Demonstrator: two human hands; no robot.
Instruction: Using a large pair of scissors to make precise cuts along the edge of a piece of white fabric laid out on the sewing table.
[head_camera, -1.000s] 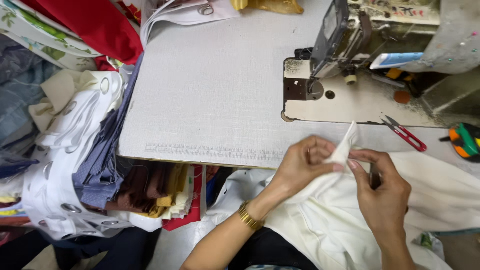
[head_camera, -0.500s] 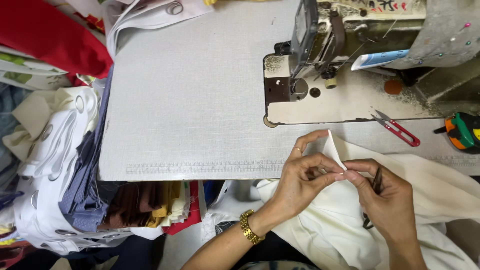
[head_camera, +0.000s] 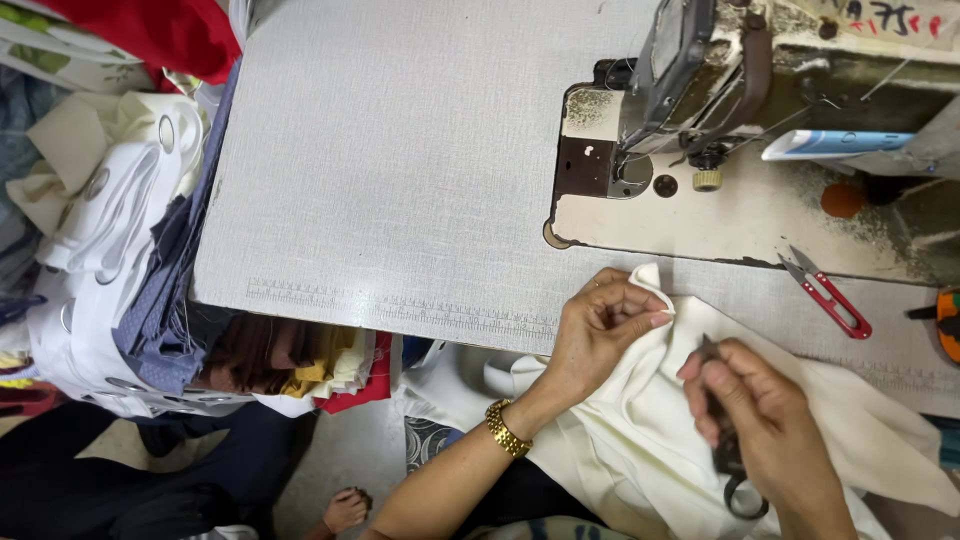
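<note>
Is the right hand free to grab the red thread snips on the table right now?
Probably not as it stands: the right hand already grips dark scissors over the cream fabric. The red snips lie uncovered on the table just beyond it.

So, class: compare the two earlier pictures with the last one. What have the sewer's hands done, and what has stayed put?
The right hand has drawn away from the pinched tip of the cream fabric and now lies lower on it, its grip on dark scissors. The left hand keeps pinching the fabric corner, now bent over rather than standing up. The red thread snips and sewing machine stayed put.
</note>
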